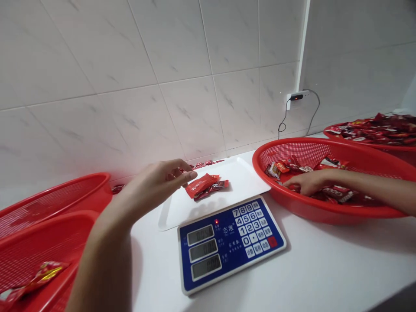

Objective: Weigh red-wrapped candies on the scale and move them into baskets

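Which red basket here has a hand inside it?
The red mesh basket right of the scale: the right hand is among its wrapped snacks. The basket behind it and the two at left have no hand.

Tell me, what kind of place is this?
Probably a small packing room for snacks: a digital weighing scale, red mesh baskets holding wrapped snacks, and a white tiled wall.

White veined wall tiles (pixel 182 73), white countertop (pixel 325 255), wall socket (pixel 294 100)

Two red candy packets (pixel 202 185) lie overlapping on the white scale tray (pixel 242 173) (one darker, maroon).
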Available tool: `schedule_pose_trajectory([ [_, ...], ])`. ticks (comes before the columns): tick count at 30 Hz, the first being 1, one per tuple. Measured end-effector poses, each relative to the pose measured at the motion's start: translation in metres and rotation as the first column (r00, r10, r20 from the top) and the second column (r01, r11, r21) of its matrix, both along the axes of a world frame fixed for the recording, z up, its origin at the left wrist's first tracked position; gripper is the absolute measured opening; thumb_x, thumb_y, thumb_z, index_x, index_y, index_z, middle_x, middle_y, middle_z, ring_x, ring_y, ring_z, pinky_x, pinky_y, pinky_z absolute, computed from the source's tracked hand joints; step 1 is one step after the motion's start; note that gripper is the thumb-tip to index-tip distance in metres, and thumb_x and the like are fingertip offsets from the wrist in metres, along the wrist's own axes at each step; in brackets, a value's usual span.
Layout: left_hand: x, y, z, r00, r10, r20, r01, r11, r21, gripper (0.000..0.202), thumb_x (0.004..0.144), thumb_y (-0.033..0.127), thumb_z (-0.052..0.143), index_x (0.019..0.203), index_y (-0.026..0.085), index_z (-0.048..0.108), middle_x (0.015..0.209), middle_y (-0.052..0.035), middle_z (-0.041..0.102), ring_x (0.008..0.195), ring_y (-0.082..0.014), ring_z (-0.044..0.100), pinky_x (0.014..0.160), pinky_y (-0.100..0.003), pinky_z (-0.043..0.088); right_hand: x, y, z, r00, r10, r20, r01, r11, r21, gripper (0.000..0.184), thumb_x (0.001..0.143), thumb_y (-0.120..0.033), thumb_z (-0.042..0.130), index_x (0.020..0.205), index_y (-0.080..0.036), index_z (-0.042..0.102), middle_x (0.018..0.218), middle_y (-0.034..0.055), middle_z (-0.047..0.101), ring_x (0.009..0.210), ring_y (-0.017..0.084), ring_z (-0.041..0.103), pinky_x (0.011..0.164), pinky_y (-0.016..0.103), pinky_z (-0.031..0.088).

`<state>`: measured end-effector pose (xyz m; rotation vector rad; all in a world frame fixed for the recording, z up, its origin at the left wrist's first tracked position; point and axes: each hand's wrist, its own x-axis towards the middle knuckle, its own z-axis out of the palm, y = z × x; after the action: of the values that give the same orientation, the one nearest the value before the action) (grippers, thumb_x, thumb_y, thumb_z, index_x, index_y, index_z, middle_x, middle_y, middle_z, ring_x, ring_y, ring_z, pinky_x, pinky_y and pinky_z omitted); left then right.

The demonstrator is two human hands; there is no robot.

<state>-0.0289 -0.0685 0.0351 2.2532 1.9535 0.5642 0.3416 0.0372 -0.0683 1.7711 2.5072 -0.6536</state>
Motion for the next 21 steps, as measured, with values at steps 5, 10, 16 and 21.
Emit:
schedule_pose_trajectory([
  [5,0.0,0.0,-0.003,0.997,-0.01,-0.079,0.001,0.994,-0.114,0.051,0.083,0.07,0.047,0.102,0.03,0.071,0.095,-0.0052,0.075,0.087,-0.0263,0.069,0.07,-0.037,0.049,0.001,-0.001,0.009,0.997,0.057,0.046,-0.043,0.963,-0.264,0.027,0.057,-0.022,0.065,0.084,-0.02,0.07,0.078,0.0027,0.064,0.088,0.026,0.064,0.07,0.03,0.046],
  [10,0.001,0.005,-0.007,0.997,-0.055,-0.047,0.048,0.988,-0.147,0.052,0.08,0.073,0.05,0.103,0.032,0.071,0.101,-0.0047,0.075,0.092,-0.0272,0.069,0.074,-0.038,0.051,0.012,0.006,0.025,0.994,0.046,-0.096,-0.061,0.985,-0.162,0.024,0.065,-0.036,0.066,0.081,-0.018,0.066,0.091,0.0074,0.067,0.089,0.026,0.062,0.073,0.033,0.044],
  [16,0.002,0.005,-0.008,0.998,-0.058,-0.03,0.053,0.989,-0.141,0.054,0.078,0.076,0.051,0.103,0.033,0.072,0.1,-0.005,0.076,0.091,-0.0273,0.069,0.072,-0.037,0.051,-0.004,0.006,0.023,0.997,0.018,-0.073,-0.025,0.996,-0.087,0.029,0.073,-0.045,0.068,0.075,-0.017,0.064,0.079,0.0089,0.065,0.073,0.022,0.057,0.064,0.033,0.038],
  [21,0.002,0.006,-0.009,0.996,-0.078,-0.037,0.073,0.989,-0.126,0.054,0.077,0.077,0.051,0.102,0.034,0.073,0.099,-0.0037,0.076,0.089,-0.0263,0.07,0.07,-0.036,0.051,-0.02,-0.009,0.02,0.985,0.0,-0.175,-0.01,0.998,-0.058,0.032,0.086,-0.043,0.054,0.065,-0.019,0.055,0.071,0.0076,0.057,0.064,0.018,0.05,0.059,0.032,0.035],
])
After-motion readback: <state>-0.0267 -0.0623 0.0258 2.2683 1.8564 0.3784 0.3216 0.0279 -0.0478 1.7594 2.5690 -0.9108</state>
